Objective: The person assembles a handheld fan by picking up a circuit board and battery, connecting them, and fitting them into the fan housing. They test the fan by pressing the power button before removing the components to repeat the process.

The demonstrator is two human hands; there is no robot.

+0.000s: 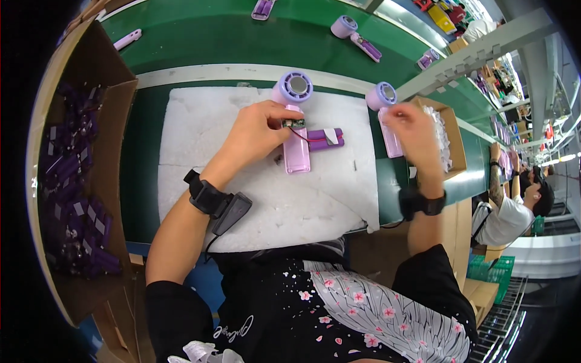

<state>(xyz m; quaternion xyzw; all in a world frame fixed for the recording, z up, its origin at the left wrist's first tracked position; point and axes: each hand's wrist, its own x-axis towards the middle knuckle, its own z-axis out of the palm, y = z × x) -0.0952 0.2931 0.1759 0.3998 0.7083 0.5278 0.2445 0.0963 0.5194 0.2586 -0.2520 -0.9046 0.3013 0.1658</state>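
A pink-purple handheld fan lies on a white foam sheet (336,193). Its round head (282,92) points away from me and its open handle shell (297,157) points toward me. A small green circuit board (295,123) sits at the neck, with thin red and black wires to a purple battery pack (325,138) lying right of the handle. My left hand (257,130) is closed at the neck, thumb and forefinger around the board. My right hand (416,130), smeared by motion, is over the handle of a second handheld fan (381,97) to the right; its fingers are unclear.
At left stands a deep cardboard box (115,121) full of purple battery packs (72,157). A smaller carton (458,136) with white pieces is beyond my right hand. Several fan parts lie on the green belt (206,36) across the back. A co-worker (508,212) is at far right.
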